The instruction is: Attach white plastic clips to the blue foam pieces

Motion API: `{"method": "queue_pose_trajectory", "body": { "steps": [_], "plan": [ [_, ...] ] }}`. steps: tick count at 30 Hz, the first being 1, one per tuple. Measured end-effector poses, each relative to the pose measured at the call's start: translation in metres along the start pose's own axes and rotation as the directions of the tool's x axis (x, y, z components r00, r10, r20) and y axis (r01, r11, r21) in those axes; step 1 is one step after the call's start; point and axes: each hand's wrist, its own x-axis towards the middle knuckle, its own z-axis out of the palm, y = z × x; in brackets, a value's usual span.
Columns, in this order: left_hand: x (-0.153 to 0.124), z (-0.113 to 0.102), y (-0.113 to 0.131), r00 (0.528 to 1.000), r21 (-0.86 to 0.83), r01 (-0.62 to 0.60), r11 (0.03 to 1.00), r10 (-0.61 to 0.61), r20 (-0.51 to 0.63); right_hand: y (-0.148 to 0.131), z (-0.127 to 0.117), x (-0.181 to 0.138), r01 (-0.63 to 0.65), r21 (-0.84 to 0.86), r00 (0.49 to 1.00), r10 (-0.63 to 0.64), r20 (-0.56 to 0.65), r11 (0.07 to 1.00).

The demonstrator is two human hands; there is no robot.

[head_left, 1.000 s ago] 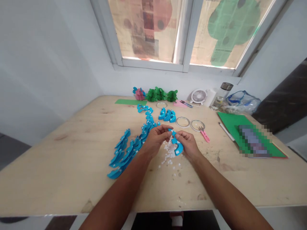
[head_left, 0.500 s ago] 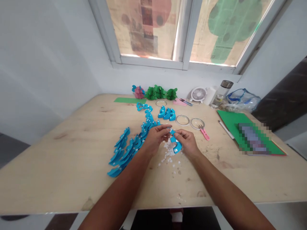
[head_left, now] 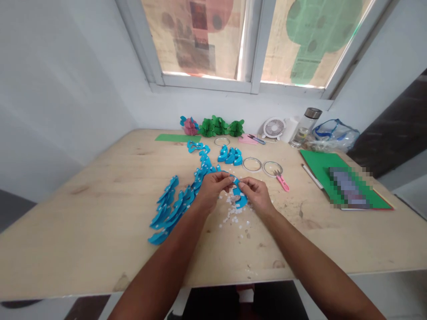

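Between my two hands is a curved blue paper piece (head_left: 240, 202) with small white squares on it. My left hand (head_left: 213, 186) pinches its upper end with thumb and forefinger. On its right side, my right hand (head_left: 256, 193) grips the piece near the top. Small white paper bits (head_left: 233, 218) lie scattered on the table below. Left of my left hand runs a long row of blue paper pieces (head_left: 180, 204), overlapping and dotted with white squares. A smaller group of blue pieces (head_left: 230, 155) sits beyond my hands.
Rolls of tape (head_left: 252, 170) and pink-handled snips (head_left: 283, 182) lie right of centre. Green sheets (head_left: 320, 171) with a blurred-out item are at the right. Along the wall stand green paper shapes (head_left: 219, 126), a small white fan (head_left: 274, 128) and a bottle (head_left: 305, 126).
The blue paper piece has shifted slightly, and my fingers have come closer together at its upper end. The whole view has tilted a little.
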Motion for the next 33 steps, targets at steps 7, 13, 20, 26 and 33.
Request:
{"method": "queue_pose_trajectory", "body": {
  "steps": [7, 13, 20, 26, 33],
  "plan": [
    [-0.001, -0.001, -0.005, 0.995, -0.064, 0.095, 0.993, -0.092, 0.047, 0.006, -0.002, 0.003, 0.044, -0.087, 0.999, -0.044, -0.004, 0.995],
    [-0.001, 0.004, -0.012, 0.983, 0.11, -0.142, 0.984, 0.153, -0.097, 0.01, -0.005, 0.005, 0.039, -0.104, 0.997, -0.047, -0.068, 0.994],
    [-0.007, 0.007, -0.019, 0.774, 0.678, -0.506, 0.533, 0.628, 0.084, 0.014, -0.006, 0.006, 0.062, -0.139, 0.984, -0.084, -0.155, 0.988],
    [-0.002, 0.005, -0.028, 0.784, 0.742, -0.495, 0.452, 0.6, 0.158, 0.002, -0.005, 0.004, 0.127, -0.287, 0.976, -0.172, -0.136, 0.949],
    [-0.001, 0.003, -0.026, 0.81, 0.715, -0.496, 0.494, 0.56, 0.175, -0.004, -0.003, 0.001, 0.212, -0.305, 0.959, -0.257, -0.118, 0.929]
  ]
}}
